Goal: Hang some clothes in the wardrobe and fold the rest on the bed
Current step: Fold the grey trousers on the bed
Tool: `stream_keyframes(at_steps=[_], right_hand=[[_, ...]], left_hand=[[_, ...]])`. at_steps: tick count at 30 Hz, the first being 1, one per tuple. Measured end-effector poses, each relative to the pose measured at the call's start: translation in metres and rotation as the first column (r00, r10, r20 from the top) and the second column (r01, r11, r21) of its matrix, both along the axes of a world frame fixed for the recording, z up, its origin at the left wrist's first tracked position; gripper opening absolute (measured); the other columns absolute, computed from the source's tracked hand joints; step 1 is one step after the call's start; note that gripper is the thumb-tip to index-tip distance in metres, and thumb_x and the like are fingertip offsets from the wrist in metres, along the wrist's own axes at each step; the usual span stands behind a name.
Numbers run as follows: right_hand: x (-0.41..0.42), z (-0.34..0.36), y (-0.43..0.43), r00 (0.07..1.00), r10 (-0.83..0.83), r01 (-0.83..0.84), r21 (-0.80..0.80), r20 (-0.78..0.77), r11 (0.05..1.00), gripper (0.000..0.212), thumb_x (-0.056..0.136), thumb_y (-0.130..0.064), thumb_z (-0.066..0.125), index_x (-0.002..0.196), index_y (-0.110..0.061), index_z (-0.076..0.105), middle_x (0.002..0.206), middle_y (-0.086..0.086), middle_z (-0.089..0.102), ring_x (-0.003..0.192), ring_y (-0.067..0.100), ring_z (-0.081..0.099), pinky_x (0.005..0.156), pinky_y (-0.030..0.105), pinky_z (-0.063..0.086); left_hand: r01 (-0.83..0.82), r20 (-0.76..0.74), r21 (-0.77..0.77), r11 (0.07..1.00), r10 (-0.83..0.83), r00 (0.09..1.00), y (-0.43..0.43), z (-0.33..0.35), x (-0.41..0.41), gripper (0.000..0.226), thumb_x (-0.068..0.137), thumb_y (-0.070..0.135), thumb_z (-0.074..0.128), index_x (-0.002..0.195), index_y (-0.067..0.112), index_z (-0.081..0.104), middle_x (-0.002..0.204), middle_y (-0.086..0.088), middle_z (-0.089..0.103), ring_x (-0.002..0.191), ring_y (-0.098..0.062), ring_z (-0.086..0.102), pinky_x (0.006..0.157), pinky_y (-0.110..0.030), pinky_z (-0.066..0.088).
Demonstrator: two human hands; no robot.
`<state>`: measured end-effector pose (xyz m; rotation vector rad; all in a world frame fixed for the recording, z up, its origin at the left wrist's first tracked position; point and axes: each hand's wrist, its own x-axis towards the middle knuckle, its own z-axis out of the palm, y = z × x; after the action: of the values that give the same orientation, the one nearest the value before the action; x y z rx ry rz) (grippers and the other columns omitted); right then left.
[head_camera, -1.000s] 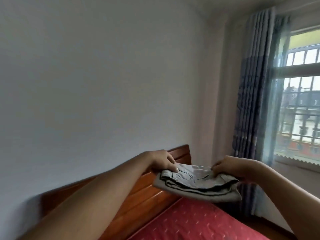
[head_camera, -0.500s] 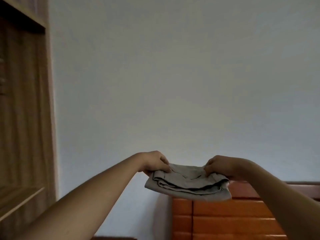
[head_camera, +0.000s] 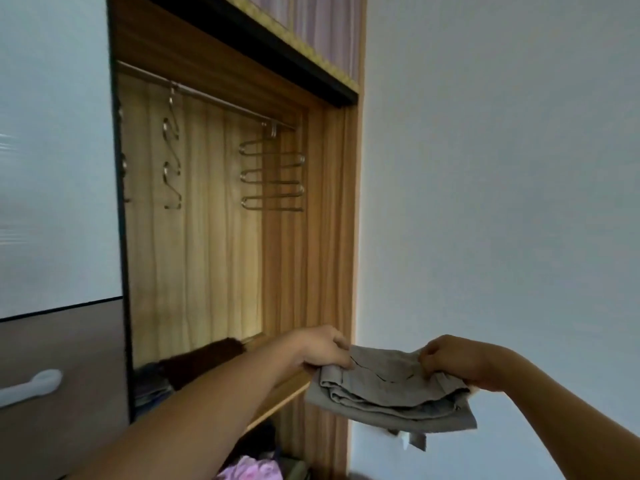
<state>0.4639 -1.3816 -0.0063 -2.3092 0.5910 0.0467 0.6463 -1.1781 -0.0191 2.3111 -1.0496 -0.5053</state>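
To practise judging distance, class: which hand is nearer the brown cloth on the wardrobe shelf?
Left. Both grip the grey garment; the left hand is right of the brown cloth, the right hand farther right.

Dim, flat, bluish light overall, with no hard shadows. A warm glow lights the back of the open wooden wardrobe [head_camera: 207,254] at 9 o'clock. Further out at 9 o'clock, streaky glare crosses the glossy white door panel [head_camera: 52,168]. Motion blur softens the silver metal tiered hanger [head_camera: 273,178] at 11 o'clock and the folded grey cloth garment [head_camera: 391,389] at 5 o'clock. Straight lines bow near the edges.
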Motion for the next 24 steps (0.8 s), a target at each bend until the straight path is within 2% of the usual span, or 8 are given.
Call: stream_keyframes(at_steps=[3,7,10,13,18,22,24], right_hand=[[0.074,-0.012,0.019,0.994,0.105,-0.105,0.018,0.029,0.994,0.031,0.080,-0.020,0.063,0.107,-0.008,0.073,0.104,0.015,0.076,0.099,0.032,0.073,0.091,0.050,0.059],[0.158,-0.021,0.037,0.973,0.227,-0.228,0.033,0.027,0.973,0.028,0.085,-0.020,0.065,0.110,-0.009,0.072,0.104,0.014,0.076,0.099,0.031,0.074,0.091,0.049,0.059],[0.212,-0.025,0.043,0.941,0.337,-0.337,0.009,0.030,0.941,0.024,0.090,-0.019,0.063,0.107,-0.006,0.074,0.104,0.017,0.075,0.103,0.036,0.071,0.095,0.053,0.056],[0.259,-0.032,0.045,0.899,0.433,-0.434,-0.003,0.070,0.901,0.021,0.092,-0.017,0.064,0.105,-0.005,0.076,0.102,0.014,0.076,0.102,0.031,0.072,0.095,0.047,0.056],[0.335,-0.045,0.041,0.854,0.517,-0.515,-0.046,0.057,0.856,0.025,0.093,-0.015,0.062,0.112,-0.001,0.073,0.109,0.023,0.073,0.106,0.040,0.069,0.096,0.059,0.052],[0.391,-0.069,0.044,0.790,0.611,-0.609,-0.054,0.040,0.791,0.020,0.090,-0.011,0.063,0.106,-0.008,0.076,0.105,0.011,0.075,0.101,0.027,0.071,0.097,0.049,0.054],[0.416,-0.083,0.051,0.763,0.645,-0.642,-0.066,0.041,0.764,0.016,0.089,-0.007,0.065,0.101,-0.010,0.076,0.104,0.008,0.075,0.097,0.022,0.070,0.092,0.040,0.057]], left_hand=[[-0.093,-0.016,0.008,0.996,0.093,0.996,0.038,-0.005,0.050,0.050,0.086,0.040,0.076,0.131,0.024,0.061,0.111,0.008,0.061,0.098,-0.009,0.061,0.090,-0.030,0.056],[-0.207,0.004,0.013,0.978,0.207,0.978,0.073,-0.014,0.107,0.046,0.087,0.037,0.074,0.130,0.023,0.063,0.123,0.002,0.063,0.109,-0.015,0.062,0.080,-0.028,0.056],[-0.294,-0.035,0.023,0.956,0.294,0.955,0.091,-0.021,0.140,0.042,0.086,0.040,0.073,0.125,0.026,0.065,0.120,0.001,0.066,0.108,-0.017,0.065,0.087,-0.036,0.059],[-0.354,-0.045,0.027,0.935,0.355,0.934,0.102,-0.028,0.168,0.038,0.086,0.040,0.073,0.122,0.026,0.067,0.119,0.001,0.067,0.106,-0.016,0.065,0.090,-0.037,0.059],[-0.476,-0.077,0.020,0.879,0.476,0.876,0.105,-0.043,0.201,0.047,0.090,0.037,0.071,0.132,0.021,0.062,0.125,-0.003,0.064,0.110,-0.021,0.064,0.087,-0.037,0.060],[-0.579,-0.192,-0.028,0.815,0.564,0.803,0.110,-0.070,0.222,0.050,0.092,0.031,0.071,0.139,0.021,0.058,0.130,-0.002,0.063,0.115,-0.020,0.062,0.100,-0.038,0.054],[-0.626,-0.227,-0.039,0.779,0.603,0.765,0.116,-0.085,0.230,0.048,0.092,0.028,0.071,0.138,0.020,0.059,0.131,-0.001,0.062,0.117,-0.021,0.061,0.103,-0.040,0.052]])
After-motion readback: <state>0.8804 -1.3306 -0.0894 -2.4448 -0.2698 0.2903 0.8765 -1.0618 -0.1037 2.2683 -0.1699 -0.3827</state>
